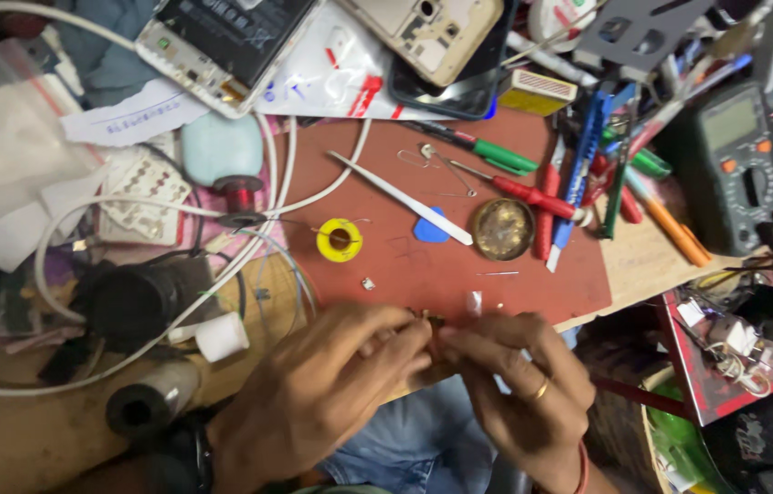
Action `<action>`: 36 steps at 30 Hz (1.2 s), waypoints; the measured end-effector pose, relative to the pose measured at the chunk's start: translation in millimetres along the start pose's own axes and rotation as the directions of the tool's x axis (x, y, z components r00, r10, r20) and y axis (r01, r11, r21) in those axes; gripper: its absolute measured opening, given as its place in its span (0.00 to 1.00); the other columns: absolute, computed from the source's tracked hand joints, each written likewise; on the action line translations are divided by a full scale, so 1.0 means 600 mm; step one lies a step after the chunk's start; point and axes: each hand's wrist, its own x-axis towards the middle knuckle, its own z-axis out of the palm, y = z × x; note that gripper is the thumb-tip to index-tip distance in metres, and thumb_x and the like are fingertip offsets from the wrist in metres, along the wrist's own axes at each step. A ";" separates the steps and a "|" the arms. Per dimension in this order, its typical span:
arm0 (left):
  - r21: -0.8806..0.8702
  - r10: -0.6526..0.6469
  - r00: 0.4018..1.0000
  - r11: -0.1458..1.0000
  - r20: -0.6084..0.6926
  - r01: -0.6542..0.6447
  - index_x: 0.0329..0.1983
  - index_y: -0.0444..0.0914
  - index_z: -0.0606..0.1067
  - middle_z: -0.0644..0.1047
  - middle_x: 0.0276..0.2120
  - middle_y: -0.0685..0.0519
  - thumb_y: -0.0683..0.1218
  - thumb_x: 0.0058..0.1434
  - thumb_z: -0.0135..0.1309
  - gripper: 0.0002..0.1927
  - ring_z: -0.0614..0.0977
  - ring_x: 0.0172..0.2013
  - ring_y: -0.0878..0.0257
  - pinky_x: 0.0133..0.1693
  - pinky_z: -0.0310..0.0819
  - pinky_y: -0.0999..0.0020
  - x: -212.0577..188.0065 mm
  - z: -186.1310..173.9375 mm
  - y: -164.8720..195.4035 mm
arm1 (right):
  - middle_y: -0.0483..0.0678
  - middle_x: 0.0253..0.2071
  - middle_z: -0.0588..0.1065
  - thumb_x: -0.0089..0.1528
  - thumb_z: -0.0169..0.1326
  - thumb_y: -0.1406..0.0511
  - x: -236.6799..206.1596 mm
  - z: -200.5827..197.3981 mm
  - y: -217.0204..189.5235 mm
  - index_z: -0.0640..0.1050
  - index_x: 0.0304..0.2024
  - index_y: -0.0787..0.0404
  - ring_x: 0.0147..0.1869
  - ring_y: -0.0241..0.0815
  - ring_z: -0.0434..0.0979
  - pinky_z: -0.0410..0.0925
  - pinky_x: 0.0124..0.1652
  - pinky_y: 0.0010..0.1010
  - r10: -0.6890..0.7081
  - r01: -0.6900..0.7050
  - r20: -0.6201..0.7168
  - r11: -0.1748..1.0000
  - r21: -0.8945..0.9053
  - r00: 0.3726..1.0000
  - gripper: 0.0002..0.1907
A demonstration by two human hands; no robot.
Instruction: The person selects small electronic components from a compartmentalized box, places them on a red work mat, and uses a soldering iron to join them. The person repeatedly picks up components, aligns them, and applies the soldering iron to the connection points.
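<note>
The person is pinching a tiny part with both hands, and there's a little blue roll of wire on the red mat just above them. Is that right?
Not quite. The head view shows the little roll of wire is yellow, not blue. The rest holds: the left hand and right hand pinch a tiny part together, and the roll lies on the red mat just above them.

— What colour is the mat [514,265] on the surface [30,430]?
— Brick red; the surface itself is pale wood brown.
— And the little spool [340,240]?
— Bright yellow, next to a blue pick [429,229] and a long white spudger [400,198].
— The screwdrivers?
— One has a green handle [504,157], another a red one [533,196]. The round tin [502,229] is tarnished brass.
— The meter [735,165]?
— Dark grey-green with orange buttons. The cable [48,265] is white, and there's a gold ring [542,391] on the right hand [519,384].
</note>
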 end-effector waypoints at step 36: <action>-0.734 -0.524 0.838 0.507 0.153 0.452 0.48 0.30 0.79 0.83 0.40 0.51 0.37 0.66 0.56 0.09 0.87 0.41 0.67 0.45 0.85 0.74 -0.004 0.017 0.005 | 0.56 0.45 0.78 0.55 0.66 0.73 0.069 -0.058 0.016 0.79 0.46 0.68 0.46 0.51 0.79 0.71 0.45 0.38 0.000 0.006 0.029 0.979 -0.202 1.000 0.17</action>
